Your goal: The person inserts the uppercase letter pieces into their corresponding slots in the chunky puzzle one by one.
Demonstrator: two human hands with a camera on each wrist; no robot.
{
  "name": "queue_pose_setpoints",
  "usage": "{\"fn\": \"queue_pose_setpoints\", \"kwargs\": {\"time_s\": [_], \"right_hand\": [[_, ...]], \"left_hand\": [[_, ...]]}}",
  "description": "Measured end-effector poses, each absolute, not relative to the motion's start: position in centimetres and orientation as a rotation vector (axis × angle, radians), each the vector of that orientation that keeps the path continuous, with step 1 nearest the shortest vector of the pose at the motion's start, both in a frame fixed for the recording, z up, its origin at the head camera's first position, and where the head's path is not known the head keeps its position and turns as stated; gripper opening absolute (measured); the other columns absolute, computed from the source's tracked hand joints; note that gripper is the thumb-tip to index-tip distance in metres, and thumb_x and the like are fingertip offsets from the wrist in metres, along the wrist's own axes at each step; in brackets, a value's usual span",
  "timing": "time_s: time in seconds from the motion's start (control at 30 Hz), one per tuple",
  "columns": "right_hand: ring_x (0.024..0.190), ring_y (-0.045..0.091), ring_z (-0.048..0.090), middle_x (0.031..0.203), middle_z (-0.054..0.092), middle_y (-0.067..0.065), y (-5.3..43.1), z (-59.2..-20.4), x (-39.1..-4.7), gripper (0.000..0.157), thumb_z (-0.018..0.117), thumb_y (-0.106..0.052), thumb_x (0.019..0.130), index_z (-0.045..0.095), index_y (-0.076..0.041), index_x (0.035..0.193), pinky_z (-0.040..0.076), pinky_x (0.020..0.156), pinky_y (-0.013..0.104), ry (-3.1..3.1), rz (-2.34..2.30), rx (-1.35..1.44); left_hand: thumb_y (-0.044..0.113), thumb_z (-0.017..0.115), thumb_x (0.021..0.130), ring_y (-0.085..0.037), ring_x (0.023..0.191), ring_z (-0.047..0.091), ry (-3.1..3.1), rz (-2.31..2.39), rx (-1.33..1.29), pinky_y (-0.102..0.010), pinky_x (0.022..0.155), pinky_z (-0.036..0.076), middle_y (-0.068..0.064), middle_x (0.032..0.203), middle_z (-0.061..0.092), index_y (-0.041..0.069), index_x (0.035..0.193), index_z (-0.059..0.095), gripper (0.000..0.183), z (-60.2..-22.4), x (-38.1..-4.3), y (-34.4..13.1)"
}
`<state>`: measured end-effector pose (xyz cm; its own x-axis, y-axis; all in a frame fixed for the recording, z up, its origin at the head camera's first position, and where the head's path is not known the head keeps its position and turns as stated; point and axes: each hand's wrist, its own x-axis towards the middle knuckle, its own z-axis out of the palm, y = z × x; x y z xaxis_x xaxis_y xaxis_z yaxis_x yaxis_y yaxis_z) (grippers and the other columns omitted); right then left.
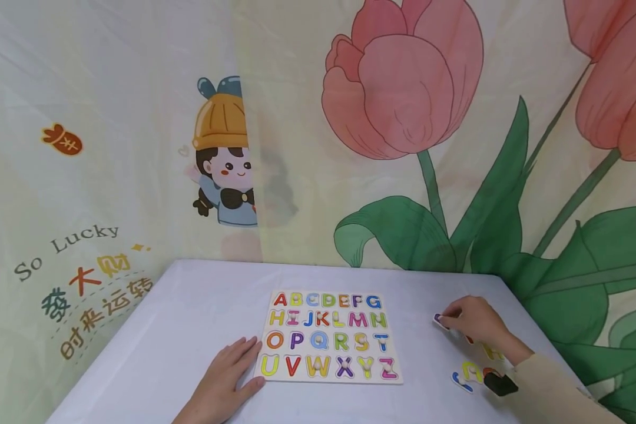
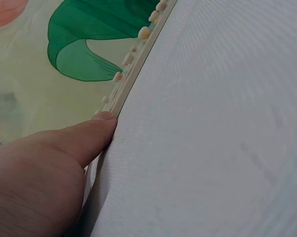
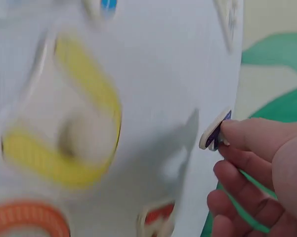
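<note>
A white alphabet puzzle board (image 1: 331,381) lies on the table, with coloured letters in several rows, many bearing small knobs. My left hand (image 1: 225,377) rests beside its lower left corner, the fingers extended and touching the board's edge. In the left wrist view the thumb (image 2: 96,131) presses against that edge. To the right of the board, my right hand (image 1: 479,324) pinches a purple letter piece (image 3: 216,132) between thumb and fingers, above the tabletop. The piece is turned edge-on in the right wrist view, so which letter it is stays hidden.
Loose letter pieces lie near the right forearm: a yellow curved piece (image 1: 471,371), a blue piece (image 1: 461,383) and a yellow-green piece (image 1: 493,353). Orange (image 3: 29,217) and red (image 3: 158,215) pieces show in the right wrist view. A printed curtain (image 1: 297,235) hangs behind the table.
</note>
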<state>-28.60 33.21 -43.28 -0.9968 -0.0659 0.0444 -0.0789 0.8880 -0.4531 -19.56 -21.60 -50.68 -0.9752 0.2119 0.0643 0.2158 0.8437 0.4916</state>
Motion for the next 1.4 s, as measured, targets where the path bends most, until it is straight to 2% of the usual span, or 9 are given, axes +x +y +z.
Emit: {"fn": "queue_pose_setpoints", "kwargs": {"time_s": [0.2, 0.47, 0.67, 0.87, 1.07, 1.2, 1.4], "right_hand": [[0.079, 0.019, 0.059, 0.085, 0.070, -0.001, 30.9, -43.6, -27.9, 0.014, 0.086, -0.025, 0.090, 0.082, -0.012, 0.091, 0.055, 0.068, 0.033, -3.061, 0.719, 0.074], [0.075, 0.016, 0.058, 0.077, 0.067, -0.005, 29.6, -44.4, -27.8, 0.014, 0.087, -0.028, 0.090, 0.081, -0.015, 0.086, 0.051, 0.066, 0.034, -3.072, 0.678, 0.100], [0.078, 0.016, 0.056, 0.083, 0.066, -0.005, 30.5, -44.5, -28.1, 0.012, 0.088, -0.022, 0.089, 0.082, -0.015, 0.097, 0.052, 0.063, 0.029, -3.076, 0.762, 0.239], [0.084, 0.010, 0.060, 0.096, 0.070, -0.006, 32.5, -44.5, -29.2, 0.024, 0.085, -0.014, 0.091, 0.081, -0.015, 0.115, 0.056, 0.069, 0.023, -3.051, 0.857, 0.624], [0.089, 0.006, 0.062, 0.101, 0.071, -0.007, 33.4, -45.0, -30.4, 0.019, 0.084, -0.015, 0.092, 0.083, -0.021, 0.110, 0.060, 0.077, 0.022, -3.035, 0.923, 0.763], [0.089, 0.006, 0.061, 0.098, 0.070, -0.009, 33.6, -45.4, -30.7, 0.015, 0.084, -0.017, 0.092, 0.085, -0.024, 0.106, 0.059, 0.078, 0.021, -3.022, 0.917, 0.766], [0.088, 0.008, 0.061, 0.096, 0.070, -0.009, 33.5, -45.7, -30.6, 0.014, 0.085, -0.019, 0.091, 0.086, -0.023, 0.105, 0.059, 0.077, 0.021, -3.008, 0.940, 0.721]], "left_hand": [[0.064, 0.071, 0.093, -0.029, 0.160, 0.028, -3.033, -0.811, -0.334, -0.059, 0.131, 0.021, 0.002, 0.168, 0.042, 0.022, 0.160, 0.051, 0.082, -50.7, -19.6, -21.5], [0.060, 0.071, 0.095, -0.027, 0.160, 0.030, -2.997, -0.762, -0.357, -0.056, 0.131, 0.022, 0.005, 0.168, 0.042, 0.022, 0.161, 0.050, 0.078, -50.3, -19.4, -21.6], [0.062, 0.071, 0.095, -0.027, 0.160, 0.029, -3.010, -0.779, -0.344, -0.056, 0.131, 0.021, 0.005, 0.168, 0.042, 0.023, 0.161, 0.050, 0.079, -50.6, -19.6, -21.5], [0.063, 0.070, 0.095, -0.027, 0.161, 0.028, -3.002, -0.784, -0.353, -0.055, 0.132, 0.020, 0.005, 0.168, 0.042, 0.022, 0.160, 0.050, 0.079, -50.7, -19.6, -21.5], [0.062, 0.070, 0.095, -0.027, 0.161, 0.028, -2.999, -0.788, -0.350, -0.056, 0.131, 0.020, 0.005, 0.168, 0.042, 0.023, 0.161, 0.050, 0.079, -50.6, -19.6, -21.5], [0.063, 0.070, 0.095, -0.027, 0.161, 0.028, -3.007, -0.781, -0.341, -0.056, 0.131, 0.021, 0.006, 0.169, 0.042, 0.024, 0.161, 0.049, 0.080, -50.6, -19.6, -21.5], [0.061, 0.072, 0.094, -0.027, 0.160, 0.030, -3.001, -0.775, -0.336, -0.055, 0.131, 0.022, 0.006, 0.168, 0.043, 0.024, 0.160, 0.051, 0.079, -50.4, -19.4, -21.4]]}}
